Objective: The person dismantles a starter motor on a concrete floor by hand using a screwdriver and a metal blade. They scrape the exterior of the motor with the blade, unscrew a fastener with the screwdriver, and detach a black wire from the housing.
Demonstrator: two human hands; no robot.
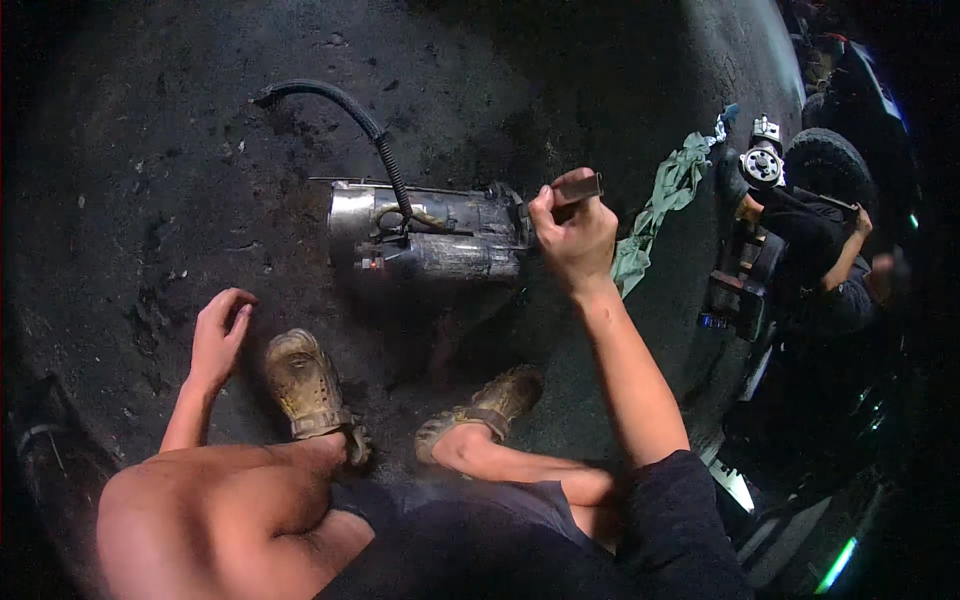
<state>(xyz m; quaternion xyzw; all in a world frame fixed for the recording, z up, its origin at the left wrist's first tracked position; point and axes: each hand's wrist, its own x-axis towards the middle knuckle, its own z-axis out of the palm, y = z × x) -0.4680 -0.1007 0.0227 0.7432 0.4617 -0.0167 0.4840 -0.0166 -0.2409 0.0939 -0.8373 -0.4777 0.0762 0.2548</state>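
Motor [430,238] on the floor, hose [365,125] rising from its top.
A bar [578,190] is gripped in the right hand [572,235], fingers curled, at the motor's right end; the left hand [220,335] is rested below-left, fingers loosely together.

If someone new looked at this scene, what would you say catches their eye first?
First, the shiny metal cylinder lying on the dark oily floor, with a black corrugated hose curving up out of it. Next, the right hand, whose grip closes on a flat metal tool at the cylinder's right end. The left hand rests open on the floor.
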